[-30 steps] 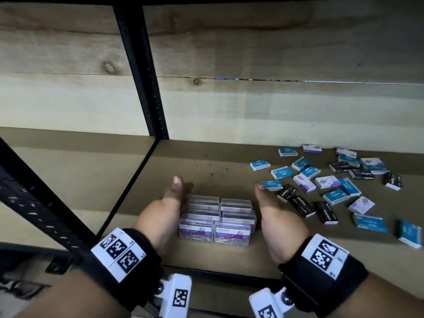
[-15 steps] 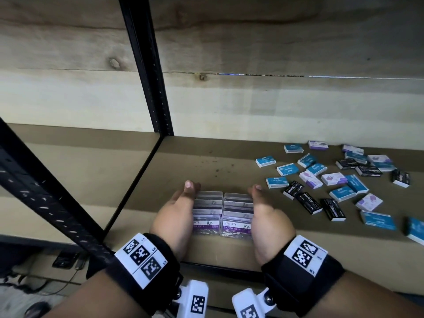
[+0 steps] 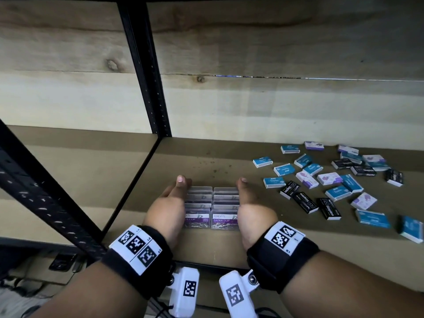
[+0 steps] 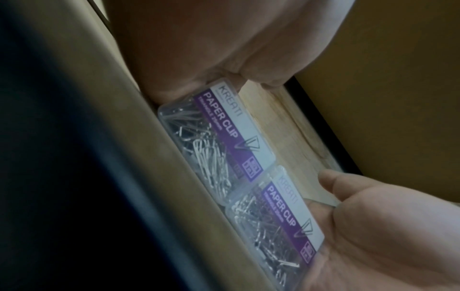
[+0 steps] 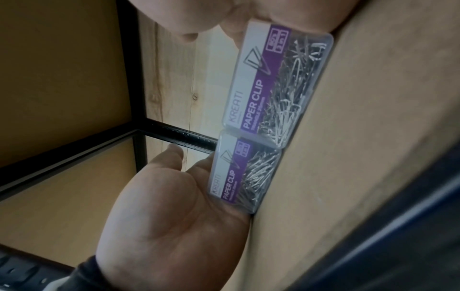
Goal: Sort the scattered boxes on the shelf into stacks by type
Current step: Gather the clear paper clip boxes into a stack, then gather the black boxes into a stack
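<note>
Two rows of clear paper clip boxes [image 3: 212,206] with purple labels stand side by side near the shelf's front edge. My left hand [image 3: 171,198] lies flat against the left row and my right hand [image 3: 251,198] flat against the right row, palms facing each other. The left wrist view has my left hand [image 4: 199,49] touching the near box [image 4: 224,137] and my right hand [image 4: 373,226] at the far one. From the right wrist, my right hand [image 5: 211,15] and left hand [image 5: 174,206] flank the boxes [image 5: 273,78]. Fingers look straight; their tips are hidden.
To the right, blue staple boxes [image 3: 284,169], black staple boxes [image 3: 305,201] and white-purple boxes [image 3: 329,178] lie scattered flat on the brown shelf [image 3: 206,161]. A black upright post [image 3: 146,72] stands at the back left, a slanted black beam [image 3: 46,191] at the left.
Both hands have closed in on the paper clip boxes from either side, and the two rows now sit tight together.
</note>
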